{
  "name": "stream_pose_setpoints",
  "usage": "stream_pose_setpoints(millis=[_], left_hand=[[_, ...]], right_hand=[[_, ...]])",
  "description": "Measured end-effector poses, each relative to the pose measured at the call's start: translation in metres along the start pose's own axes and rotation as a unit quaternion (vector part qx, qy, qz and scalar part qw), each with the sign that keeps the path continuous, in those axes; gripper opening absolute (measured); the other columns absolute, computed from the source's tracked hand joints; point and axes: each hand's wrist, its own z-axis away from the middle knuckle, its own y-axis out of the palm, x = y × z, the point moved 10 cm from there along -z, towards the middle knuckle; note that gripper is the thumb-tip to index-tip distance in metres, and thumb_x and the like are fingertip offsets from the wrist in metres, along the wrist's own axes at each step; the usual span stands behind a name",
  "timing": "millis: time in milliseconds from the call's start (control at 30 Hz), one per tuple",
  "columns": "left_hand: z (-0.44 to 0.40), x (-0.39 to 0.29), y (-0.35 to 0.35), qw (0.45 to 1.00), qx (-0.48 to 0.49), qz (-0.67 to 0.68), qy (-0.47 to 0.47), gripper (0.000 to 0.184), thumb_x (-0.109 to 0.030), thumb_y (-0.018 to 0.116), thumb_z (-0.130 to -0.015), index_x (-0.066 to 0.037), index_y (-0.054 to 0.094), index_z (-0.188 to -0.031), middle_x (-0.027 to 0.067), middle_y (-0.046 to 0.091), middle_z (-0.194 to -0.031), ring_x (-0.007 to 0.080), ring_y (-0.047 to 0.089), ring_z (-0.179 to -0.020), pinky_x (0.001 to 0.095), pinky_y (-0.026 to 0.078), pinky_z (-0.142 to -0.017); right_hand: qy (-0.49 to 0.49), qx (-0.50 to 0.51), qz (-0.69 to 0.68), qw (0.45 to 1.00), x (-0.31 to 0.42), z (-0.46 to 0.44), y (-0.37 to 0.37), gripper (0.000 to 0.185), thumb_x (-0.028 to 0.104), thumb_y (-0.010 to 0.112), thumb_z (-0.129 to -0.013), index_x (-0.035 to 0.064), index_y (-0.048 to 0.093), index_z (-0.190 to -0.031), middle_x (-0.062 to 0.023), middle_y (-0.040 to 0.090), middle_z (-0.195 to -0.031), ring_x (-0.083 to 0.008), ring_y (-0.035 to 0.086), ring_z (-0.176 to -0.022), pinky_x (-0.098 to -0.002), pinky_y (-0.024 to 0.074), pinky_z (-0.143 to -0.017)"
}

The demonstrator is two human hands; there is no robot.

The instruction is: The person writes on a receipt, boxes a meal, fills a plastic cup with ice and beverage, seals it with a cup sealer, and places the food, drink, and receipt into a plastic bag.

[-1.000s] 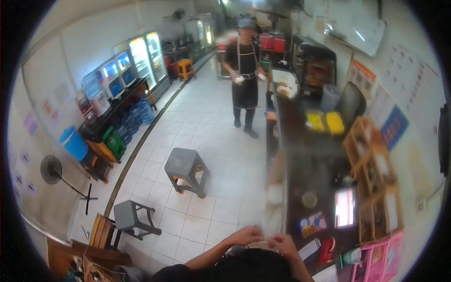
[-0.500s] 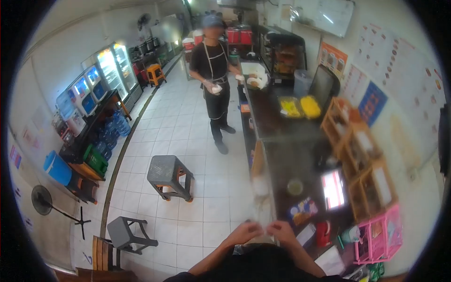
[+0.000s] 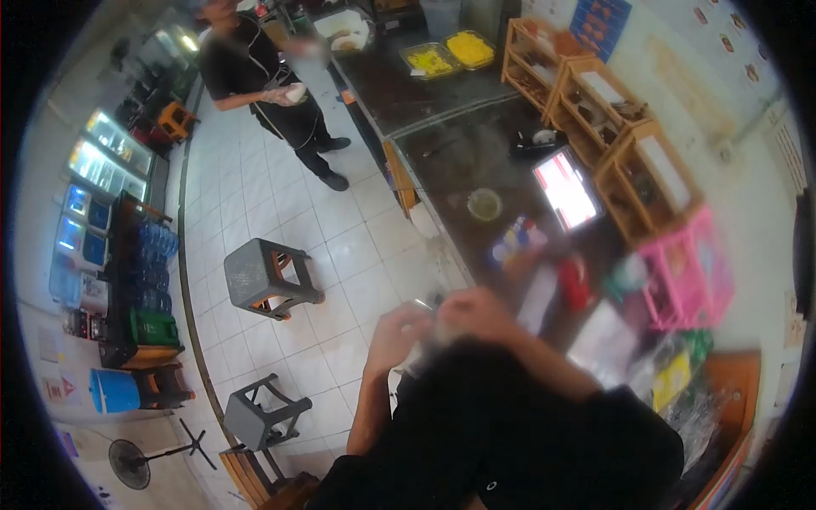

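Both of my hands are close together in front of my dark shirt, near the counter's edge. My left hand (image 3: 399,337) has its fingers bent inward, toward the right hand. My right hand (image 3: 478,314) is also closed, its fingertips pinched beside a small dark spot between the hands. Something pale shows below the fingers, blurred by motion. What either hand holds is too small and smeared to name. The dark counter (image 3: 450,174) lies just beyond, with a round cup of greenish content (image 3: 484,204) and a lit tablet (image 3: 568,189) on it.
A co-worker (image 3: 255,76) stands by the counter, a white item in one hand. Trays of yellow food (image 3: 470,49), wooden shelves (image 3: 625,127), a red object (image 3: 574,285) and a pink basket (image 3: 690,272) line the counter. Grey stools (image 3: 268,276) stand on the tiled floor.
My view has tilted down and turned right. My hands have drawn nearer my body, and the translucent whitish thing by them shows less. The co-worker's near arm has lifted over the counter.
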Motion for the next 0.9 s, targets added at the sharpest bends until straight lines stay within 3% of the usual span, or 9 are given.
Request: stream_pose_setpoints(millis=[133, 167, 233, 367, 433, 500, 600, 833, 900], left_hand=[[-0.002, -0.021, -0.003, 0.991, -0.050, -0.098, 0.075, 0.011, -0.008, 0.070, -0.084, -0.001, 0.066, -0.091, 0.0076, 0.065, -0.086, 0.0139, 0.061, -0.078, 0.0283, 0.049, -0.075], [0.004, -0.029, -0.016, 0.950, -0.183, -0.195, 0.162, 0.018, -0.013, 0.074, -0.081, -0.001, 0.064, -0.091, 0.0089, 0.064, -0.081, 0.0156, 0.062, -0.078, 0.0294, 0.049, -0.076], [0.021, -0.024, -0.027, 0.887, -0.308, -0.308, 0.153, 0.024, -0.017, 0.077, -0.080, -0.001, 0.063, -0.092, 0.0097, 0.063, -0.076, 0.0170, 0.062, -0.076, 0.0304, 0.050, -0.073], [0.010, 0.013, 0.023, 0.992, -0.116, -0.036, -0.019, 0.027, -0.024, 0.074, -0.086, 0.001, 0.065, -0.096, 0.0103, 0.069, -0.083, 0.0163, 0.063, -0.074, 0.0311, 0.051, -0.067], [0.012, 0.020, 0.028, 0.992, -0.107, -0.067, -0.031, 0.026, -0.022, 0.069, -0.090, 0.002, 0.066, -0.099, 0.0111, 0.070, -0.087, 0.0154, 0.066, -0.081, 0.0295, 0.053, -0.073], [0.009, 0.029, 0.019, 0.993, -0.113, -0.015, -0.032, 0.021, -0.018, 0.068, -0.091, 0.002, 0.067, -0.097, 0.0100, 0.071, -0.088, 0.0147, 0.065, -0.082, 0.0288, 0.053, -0.075], [0.010, 0.032, 0.002, 0.992, -0.124, 0.019, 0.003, 0.015, -0.011, 0.067, -0.090, 0.002, 0.068, -0.098, 0.0087, 0.071, -0.089, 0.0137, 0.065, -0.082, 0.0278, 0.052, -0.076], [0.013, 0.020, -0.004, 0.992, -0.124, -0.024, 0.011, 0.022, -0.006, 0.066, -0.088, 0.000, 0.064, -0.109, 0.0085, 0.070, -0.088, 0.0149, 0.066, -0.081, 0.0285, 0.054, -0.074], [0.020, 0.008, -0.013, 0.966, -0.171, -0.193, 0.019, 0.025, -0.004, 0.066, -0.087, -0.001, 0.062, -0.111, 0.0098, 0.070, -0.085, 0.0168, 0.067, -0.077, 0.0304, 0.056, -0.068]], right_hand=[[-0.010, -0.017, -0.059, 0.998, 0.002, 0.003, -0.005, 0.016, 0.020, 0.069, -0.086, 0.0041, 0.070, -0.087, -0.0044, 0.069, -0.079, -0.0110, 0.061, -0.075, -0.0299, 0.0490, -0.072], [-0.026, -0.041, -0.034, 0.998, -0.011, 0.001, -0.008, 0.021, 0.024, 0.071, -0.085, 0.0029, 0.068, -0.082, -0.0048, 0.066, -0.074, -0.0101, 0.057, -0.069, -0.0304, 0.0469, -0.065], [-0.046, -0.089, 0.018, 0.995, -0.035, -0.003, -0.010, 0.031, 0.030, 0.074, -0.083, 0.0009, 0.064, -0.076, -0.0091, 0.063, -0.069, -0.0113, 0.053, -0.064, -0.0322, 0.0451, -0.059], [0.025, -0.075, 0.061, 0.995, -0.037, 0.009, 0.010, 0.046, 0.050, 0.068, -0.084, 0.0042, 0.066, -0.081, -0.0164, 0.066, -0.077, -0.0282, 0.063, -0.069, -0.0412, 0.0480, -0.064], [0.017, -0.078, 0.134, 0.988, -0.035, 0.008, 0.018, 0.023, 0.027, 0.074, -0.082, 0.0046, 0.068, -0.085, -0.0108, 0.068, -0.079, -0.0151, 0.060, -0.071, -0.0348, 0.0480, -0.067], [-0.018, -0.054, 0.107, 0.993, -0.027, 0.002, 0.017, 0.027, 0.032, 0.073, -0.083, 0.0057, 0.071, -0.090, -0.0085, 0.070, -0.081, -0.0147, 0.062, -0.074, -0.0343, 0.0487, -0.071], [0.080, 0.012, 0.005, 0.997, -0.049, -0.001, 0.032, 0.027, 0.030, 0.067, -0.090, 0.0059, 0.072, -0.103, -0.0057, 0.071, -0.087, -0.0093, 0.062, -0.081, -0.0286, 0.0493, -0.074], [-0.024, -0.079, -0.002, 0.997, -0.010, 0.000, 0.016, 0.024, 0.026, 0.067, -0.088, 0.0033, 0.071, -0.093, -0.0074, 0.070, -0.080, -0.0131, 0.062, -0.072, -0.0307, 0.0495, -0.067], [-0.038, -0.128, 0.072, 0.988, -0.012, 0.002, 0.009, 0.023, 0.026, 0.067, -0.087, 0.0034, 0.070, -0.089, -0.0088, 0.069, -0.078, -0.0174, 0.063, -0.069, -0.0322, 0.0495, -0.066]])
